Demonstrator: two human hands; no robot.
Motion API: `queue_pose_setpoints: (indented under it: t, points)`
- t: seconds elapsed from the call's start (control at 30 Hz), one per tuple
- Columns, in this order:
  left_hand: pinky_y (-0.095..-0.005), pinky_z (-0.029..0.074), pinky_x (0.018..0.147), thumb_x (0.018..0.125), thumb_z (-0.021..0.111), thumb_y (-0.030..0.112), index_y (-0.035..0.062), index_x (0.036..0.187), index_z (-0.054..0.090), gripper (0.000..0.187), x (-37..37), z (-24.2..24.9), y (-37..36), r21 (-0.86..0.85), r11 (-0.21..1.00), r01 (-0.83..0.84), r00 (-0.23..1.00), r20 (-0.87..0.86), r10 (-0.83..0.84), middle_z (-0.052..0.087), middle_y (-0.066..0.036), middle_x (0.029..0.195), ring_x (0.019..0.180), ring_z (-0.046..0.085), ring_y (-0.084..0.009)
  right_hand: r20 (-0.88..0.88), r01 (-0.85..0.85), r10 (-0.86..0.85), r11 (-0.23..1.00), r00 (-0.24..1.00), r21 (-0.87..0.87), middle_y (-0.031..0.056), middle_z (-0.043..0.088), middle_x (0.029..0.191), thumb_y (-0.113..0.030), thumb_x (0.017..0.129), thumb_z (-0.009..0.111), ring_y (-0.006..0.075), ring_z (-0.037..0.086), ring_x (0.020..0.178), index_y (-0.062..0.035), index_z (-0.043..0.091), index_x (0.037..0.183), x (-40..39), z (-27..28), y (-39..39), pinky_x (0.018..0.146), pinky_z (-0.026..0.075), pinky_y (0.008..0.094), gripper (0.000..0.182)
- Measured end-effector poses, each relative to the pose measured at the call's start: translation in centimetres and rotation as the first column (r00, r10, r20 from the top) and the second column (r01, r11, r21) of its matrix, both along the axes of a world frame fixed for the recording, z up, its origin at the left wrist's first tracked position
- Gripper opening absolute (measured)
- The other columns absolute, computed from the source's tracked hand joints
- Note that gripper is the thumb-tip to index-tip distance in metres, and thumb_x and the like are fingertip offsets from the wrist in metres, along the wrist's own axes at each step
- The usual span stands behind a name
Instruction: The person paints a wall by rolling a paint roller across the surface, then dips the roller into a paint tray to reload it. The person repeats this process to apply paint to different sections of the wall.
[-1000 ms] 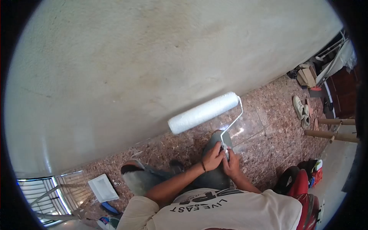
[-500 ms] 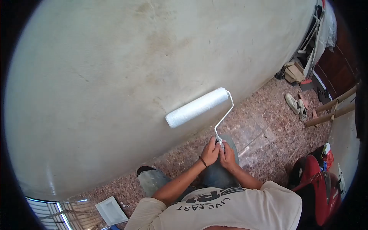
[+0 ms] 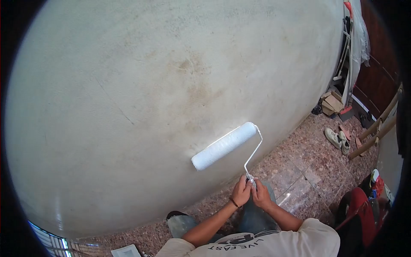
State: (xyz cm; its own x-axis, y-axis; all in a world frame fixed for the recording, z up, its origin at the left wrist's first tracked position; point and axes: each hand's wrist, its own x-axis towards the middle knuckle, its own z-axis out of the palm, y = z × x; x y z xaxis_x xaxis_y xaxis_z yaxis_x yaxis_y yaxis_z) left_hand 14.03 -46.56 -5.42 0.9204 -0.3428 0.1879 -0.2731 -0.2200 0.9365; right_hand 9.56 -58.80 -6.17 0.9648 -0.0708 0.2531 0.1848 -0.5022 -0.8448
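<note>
A paint roller with a long white sleeve lies against the stained, pale wall, or very close to it. Its bent wire frame runs down to a handle held in front of my body. My left hand is wrapped round the handle from the left, with a dark band on its wrist. On the right side of the same handle, my right hand is closed too. Both hands touch each other, and their fingers hide most of the grip.
Reddish speckled floor runs along the wall's foot. A white tray is at the bottom left. Shoes, cardboard and wooden poles stand at the right, above a red motorcycle.
The view has tilted up, so the hands, roller and floor objects appear lower in the frame. Both hands keep their hold on the handle.
</note>
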Motion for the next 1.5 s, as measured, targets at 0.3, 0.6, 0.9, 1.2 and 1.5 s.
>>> queue_pose_setpoints:
  t: [0.3,0.6,0.9,1.2,1.5]
  points:
    - [-0.0271,0.045,0.081,0.095,0.04,0.01,-0.0019,0.109,0.049,0.02,1.1,5.7,0.0,-0.243,0.969,0.048,0.999,-0.006,-0.051,0.061,-0.009,0.099,0.091,0.056,-0.0131,0.175,-0.021,0.016,0.999,0.984,0.028,0.0298,0.058,0.085,-0.009,0.087,0.047,0.0487,0.056,0.083,0.0029,0.039,0.12,1.3,7.4,1.2,0.067,0.045,0.0501,0.036]
    - [-0.0264,0.044,0.085,0.097,0.038,0.012,-0.0027,0.105,0.053,0.022,3.8,15.6,0.0,-0.359,0.921,0.149,0.989,0.058,-0.137,0.06,-0.01,0.103,0.097,0.054,-0.0135,0.312,-0.034,0.022,0.999,0.95,0.035,0.0296,0.057,0.079,-0.007,0.087,0.046,0.0483,0.055,0.075,0.0051,0.038,0.12,3.3,17.6,1.7,0.06,0.043,0.0493,0.036]
    - [-0.0198,0.039,0.062,0.097,0.04,0.015,0.0008,0.097,0.056,0.022,4.9,25.2,-0.6,-0.385,0.909,0.159,0.977,0.196,-0.087,0.053,0.002,0.082,0.07,0.044,-0.0029,0.426,-0.051,0.028,0.998,0.905,0.043,0.0282,0.056,0.075,-0.006,0.089,0.044,0.0469,0.056,0.071,0.0061,0.038,0.118,4.7,25.6,1.7,0.059,0.043,0.0457,0.033]
    - [-0.019,0.038,0.057,0.097,0.04,0.016,0.0021,0.092,0.056,0.022,7.1,32.3,-0.2,-0.408,0.897,0.169,0.942,0.336,-0.025,0.052,0.004,0.076,0.065,0.043,-0.0022,0.52,-0.063,0.036,0.997,0.853,0.034,0.0275,0.056,0.072,-0.009,0.09,0.042,0.0461,0.055,0.07,0.0076,0.039,0.116,6.0,32.8,2.9,0.059,0.042,0.0465,0.03]
    - [-0.019,0.038,0.057,0.095,0.042,0.019,0.0044,0.09,0.054,0.019,9.2,41.2,0.5,-0.411,0.894,0.179,0.912,0.411,0.006,0.049,0.004,0.071,0.064,0.043,-0.0026,0.622,-0.063,0.005,0.996,0.783,0.07,0.029,0.057,0.072,-0.013,0.092,0.04,0.0463,0.056,0.071,0.0071,0.043,0.109,8.8,40.3,4.1,0.061,0.043,0.0465,0.027]
